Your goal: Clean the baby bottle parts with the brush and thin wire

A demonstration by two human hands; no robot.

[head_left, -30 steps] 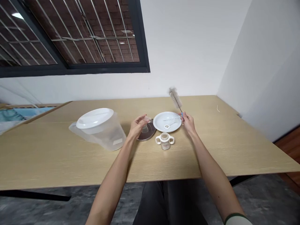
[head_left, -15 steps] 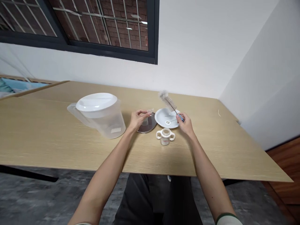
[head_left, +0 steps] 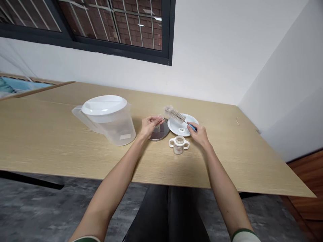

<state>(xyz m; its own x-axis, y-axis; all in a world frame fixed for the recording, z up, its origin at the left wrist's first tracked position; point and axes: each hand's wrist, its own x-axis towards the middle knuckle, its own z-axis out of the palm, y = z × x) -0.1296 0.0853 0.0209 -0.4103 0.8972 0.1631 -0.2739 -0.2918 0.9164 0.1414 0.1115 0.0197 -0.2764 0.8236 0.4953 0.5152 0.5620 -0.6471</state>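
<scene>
My left hand [head_left: 149, 126] is closed, its fingertips pinching a small clear bottle nipple [head_left: 160, 117]; the fingers partly cover it. In my right hand [head_left: 199, 133] is a bottle brush [head_left: 175, 115] by its blue handle, the white bristle head pointing left toward the nipple but apart from it. A thin wire [head_left: 199, 122] juts out by the right hand. Beneath the brush sits a white plate [head_left: 193, 118] with a white ring [head_left: 181, 130] in it. A two-handled baby bottle [head_left: 179, 146] stands upright and uncapped in front of the plate.
A dark round lid [head_left: 158, 134] with a metal rim lies under my left hand. To the left stands a translucent pitcher [head_left: 117, 126] with a white lid. A short white strip [head_left: 237, 121] lies at the right of the wooden table [head_left: 242, 161]; a wall rises behind.
My right hand has tilted the bottle brush from near upright to pointing left, bringing its bristles close to the nipple. The left hand keeps its pinch. The camera view has tilted down.
</scene>
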